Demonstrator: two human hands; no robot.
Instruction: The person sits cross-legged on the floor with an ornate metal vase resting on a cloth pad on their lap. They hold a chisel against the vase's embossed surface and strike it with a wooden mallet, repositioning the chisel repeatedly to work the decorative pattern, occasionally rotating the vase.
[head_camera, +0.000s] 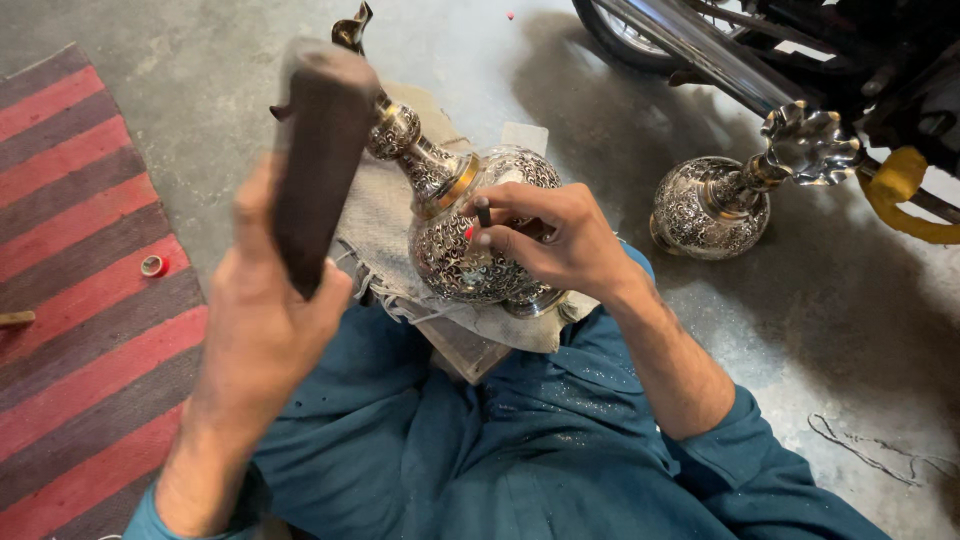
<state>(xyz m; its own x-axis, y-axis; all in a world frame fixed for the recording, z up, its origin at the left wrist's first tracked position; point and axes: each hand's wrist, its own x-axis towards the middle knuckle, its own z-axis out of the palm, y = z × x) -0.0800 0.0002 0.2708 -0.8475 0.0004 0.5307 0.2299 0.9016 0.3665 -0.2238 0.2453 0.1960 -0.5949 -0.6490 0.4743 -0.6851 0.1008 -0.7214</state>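
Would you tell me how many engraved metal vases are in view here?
2. One engraved vase lies on the cloth under the right hand; the second vase stands on the concrete floor beside the motorcycle. Others may lie outside the frame.

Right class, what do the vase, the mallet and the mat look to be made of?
Vase: probably silvery metal, shiny, with fine engraved patterning.
Mallet in the left hand: likely dark wood, matte, though blurred.
Mat: apparently woven cloth, red and grey stripes.
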